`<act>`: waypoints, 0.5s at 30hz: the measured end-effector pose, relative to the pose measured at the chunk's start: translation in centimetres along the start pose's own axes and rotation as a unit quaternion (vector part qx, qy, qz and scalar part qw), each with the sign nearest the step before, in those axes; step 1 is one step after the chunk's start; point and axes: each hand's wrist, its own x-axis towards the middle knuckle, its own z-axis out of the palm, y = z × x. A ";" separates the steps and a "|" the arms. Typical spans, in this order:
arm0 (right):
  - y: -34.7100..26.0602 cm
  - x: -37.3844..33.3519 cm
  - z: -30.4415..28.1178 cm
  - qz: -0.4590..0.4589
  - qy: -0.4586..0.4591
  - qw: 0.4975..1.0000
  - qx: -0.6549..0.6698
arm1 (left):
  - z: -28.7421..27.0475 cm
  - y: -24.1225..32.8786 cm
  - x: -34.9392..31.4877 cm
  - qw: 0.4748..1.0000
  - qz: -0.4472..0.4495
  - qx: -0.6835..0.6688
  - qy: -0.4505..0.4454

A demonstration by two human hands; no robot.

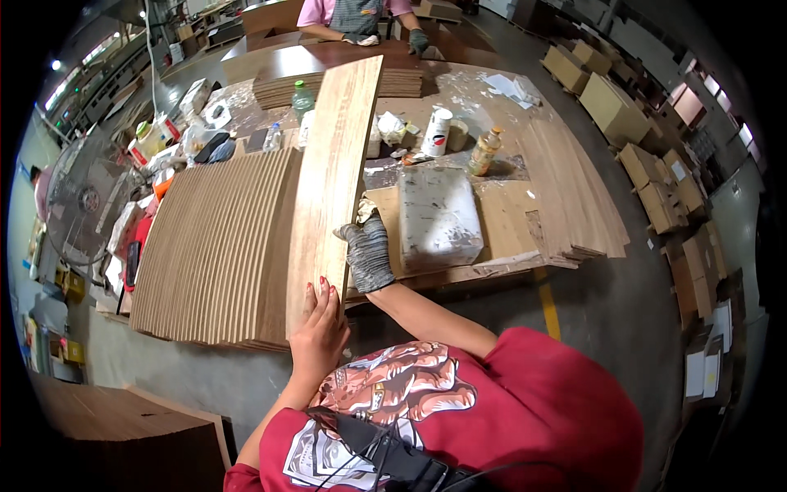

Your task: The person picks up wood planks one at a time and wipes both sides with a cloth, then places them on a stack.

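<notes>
A long, light-brown wooden board [334, 156] slants up before me, its far end raised above the table. My bare left hand [321, 332] holds its near end, fingers lying along the face by the right edge. My right hand [370, 252], in a grey striped knit glove, closes round the board's right edge partway up, thumb over the face. A pale crumpled rag [366, 210] shows at its fingers; the far side of that grip is hidden. Left of the board leans a row of similar boards [213, 246]. A paint-smeared, pale block [440, 217] lies right of my glove.
Bottles, including an amber one [485, 152] and a white one [438, 133], stand on the worktable [500, 215]. More boards [570, 189] lie at its right side. A co-worker [358, 18] stands across the table. A fan [88, 199] is at left; cartons [611, 107] line the right.
</notes>
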 end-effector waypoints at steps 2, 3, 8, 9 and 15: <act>-2.1 0.6 -2.0 -0.024 0.008 0.999 0.025 | 1.9 2.0 1.7 1.000 0.011 -0.011 0.011; -3.2 1.0 -3.1 -0.037 0.014 0.999 0.036 | 2.6 3.1 2.7 1.000 0.020 -0.021 0.012; -11.3 5.0 -13.2 -0.137 0.088 0.986 -0.042 | 7.7 6.8 6.1 0.969 0.176 -0.161 -0.066; -13.4 6.5 -16.9 -0.131 0.105 0.985 -0.043 | 8.8 7.8 6.7 0.968 0.171 -0.175 -0.051; -31.0 13.9 -33.2 -0.117 0.192 0.946 -0.234 | 12.3 9.7 7.2 0.952 0.041 -0.278 0.122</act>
